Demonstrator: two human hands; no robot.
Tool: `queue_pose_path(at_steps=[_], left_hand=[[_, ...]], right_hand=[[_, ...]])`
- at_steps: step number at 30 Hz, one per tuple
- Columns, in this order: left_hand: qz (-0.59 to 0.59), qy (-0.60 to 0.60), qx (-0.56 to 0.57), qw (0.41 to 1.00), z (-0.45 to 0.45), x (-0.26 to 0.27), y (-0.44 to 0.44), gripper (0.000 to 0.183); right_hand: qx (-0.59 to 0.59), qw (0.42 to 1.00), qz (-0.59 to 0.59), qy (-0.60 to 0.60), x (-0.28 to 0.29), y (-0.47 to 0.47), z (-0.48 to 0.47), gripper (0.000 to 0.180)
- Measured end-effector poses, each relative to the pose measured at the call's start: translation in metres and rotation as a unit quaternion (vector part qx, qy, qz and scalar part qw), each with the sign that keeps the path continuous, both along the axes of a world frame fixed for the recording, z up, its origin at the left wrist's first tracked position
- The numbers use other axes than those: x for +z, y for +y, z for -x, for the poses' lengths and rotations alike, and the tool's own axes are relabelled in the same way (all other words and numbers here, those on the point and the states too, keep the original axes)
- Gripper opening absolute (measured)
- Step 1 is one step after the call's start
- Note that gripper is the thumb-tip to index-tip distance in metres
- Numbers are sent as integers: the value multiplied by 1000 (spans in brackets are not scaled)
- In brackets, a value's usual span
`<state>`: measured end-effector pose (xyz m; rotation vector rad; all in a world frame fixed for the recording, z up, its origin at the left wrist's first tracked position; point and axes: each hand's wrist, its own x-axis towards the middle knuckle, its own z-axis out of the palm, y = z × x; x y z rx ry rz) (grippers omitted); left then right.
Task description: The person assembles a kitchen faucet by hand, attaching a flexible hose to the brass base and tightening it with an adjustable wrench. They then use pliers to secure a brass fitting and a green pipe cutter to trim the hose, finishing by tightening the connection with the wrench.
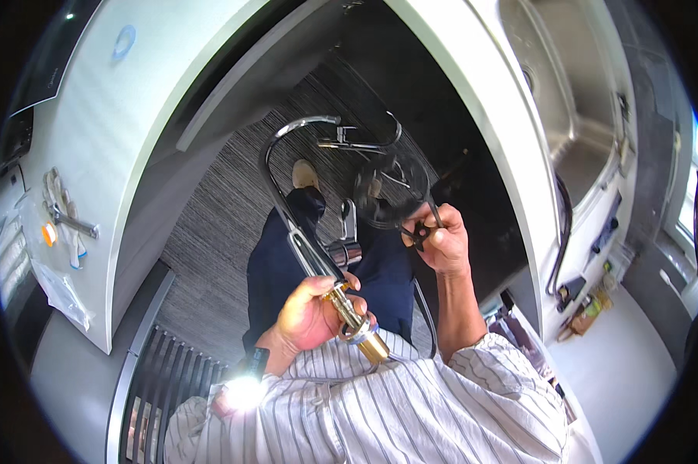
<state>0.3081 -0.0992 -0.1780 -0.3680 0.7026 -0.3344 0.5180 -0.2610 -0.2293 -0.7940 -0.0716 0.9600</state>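
Note:
My left hand [302, 319] grips a chrome gooseneck kitchen faucet [311, 252] around the threaded shank at its base. The faucet lies tilted across my lap, its curved spout pointing away from me and its chrome lever handle [349, 223] to the right. Below my fingers, a metal ring and a brass-coloured sleeve [374, 349] sit on the shank, and a thin hose runs from that end. My right hand [450, 246] pinches a small black fitting [421, 235] beside a dark flexible hose. Loops of the hose [392, 188] are blurred just beyond that hand.
A second chrome faucet [346, 142] is on the grey floor ahead. White countertops curve around both sides. On the left one lie work gloves [59, 197], an adjustable wrench [75, 222] and tape [49, 234]. At right is a stainless sink [592, 162]. A lit lamp [244, 391] shines near my left forearm.

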Motion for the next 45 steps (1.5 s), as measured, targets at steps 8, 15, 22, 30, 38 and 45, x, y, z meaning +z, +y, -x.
queue_pose_path(at_steps=[8, 15, 22, 30, 38, 45], left_hand=[[-51, -45, -7, 998, 8, 88, -15, 44], [-138, -44, 37, 989, 27, 142, -44, 47], [-211, -54, 113, 969, 47, 186, -64, 49], [-265, -66, 192, 943, 81, 215, -84, 44], [-296, -130, 215, 922, 74, 238, -70, 45], [-314, -214, 198, 903, 74, 250, -29, 50]], right_hand=[[-14, 999, -34, -14, 93, -28, 13, 20], [32, 997, -27, 67, 181, -39, 24, 36], [30, 962, -125, 240, 260, -9, 68, 33], [14, 923, -157, 351, 303, -1, 95, 26], [15, 950, -114, 290, 324, -2, 111, 18], [39, 973, -119, 193, 341, 20, 134, 24]])
